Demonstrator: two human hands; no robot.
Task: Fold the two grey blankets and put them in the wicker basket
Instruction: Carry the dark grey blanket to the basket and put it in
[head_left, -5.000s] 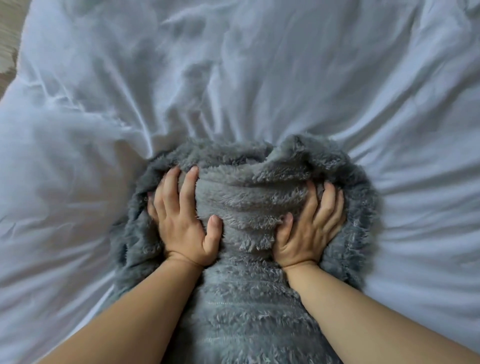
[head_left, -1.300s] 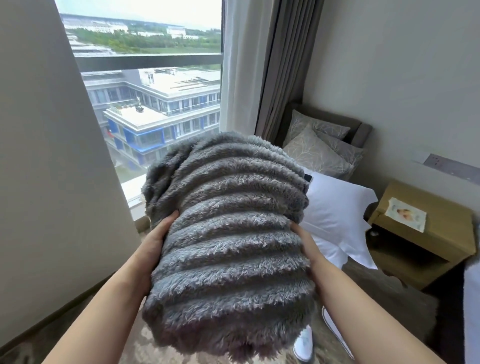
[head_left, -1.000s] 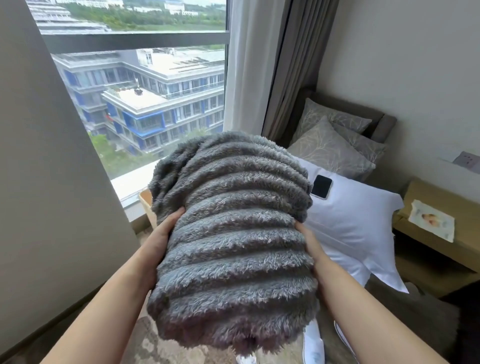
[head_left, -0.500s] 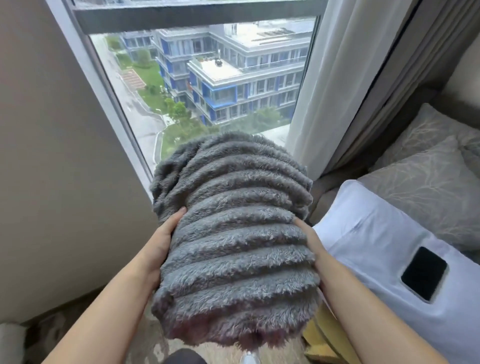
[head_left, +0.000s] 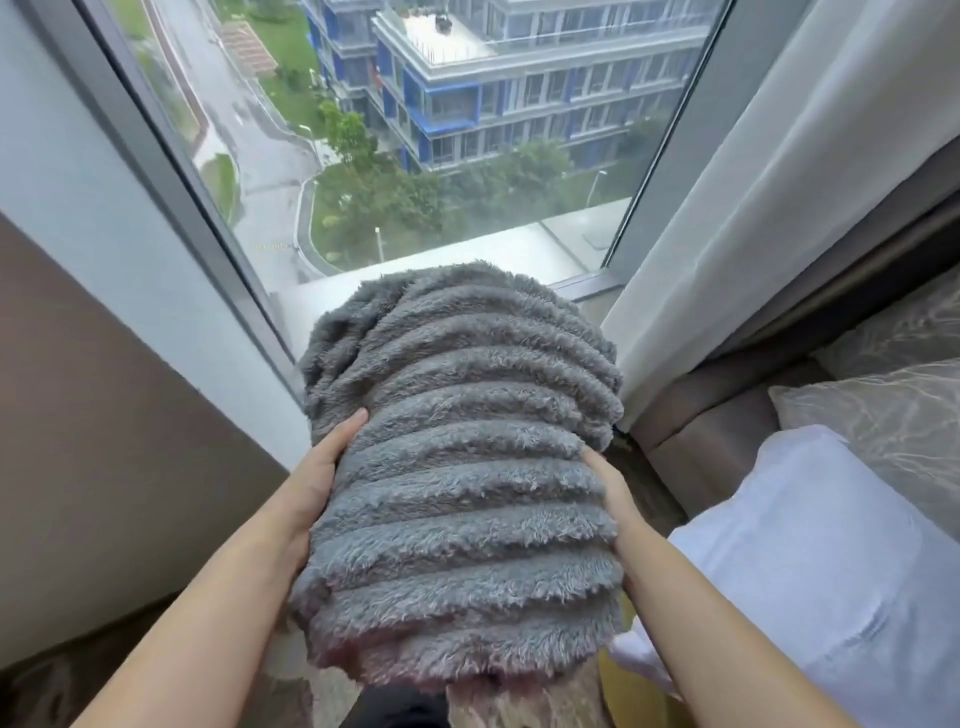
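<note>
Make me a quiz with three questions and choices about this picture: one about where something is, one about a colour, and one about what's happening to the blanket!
1. Where is the white pillow compared with the grey blanket?
A. right of it
B. left of it
C. on top of it

2. What colour is the curtain by the window?
A. red
B. white
C. black

3. How is the blanket?
A. spread flat
B. bundled up and held
C. hanging on the curtain

Answers:
1 A, the pillow lies at the lower right.
2 B, it hangs pale white.
3 B, the left hand and right hand hold the bundle from either side.
</note>
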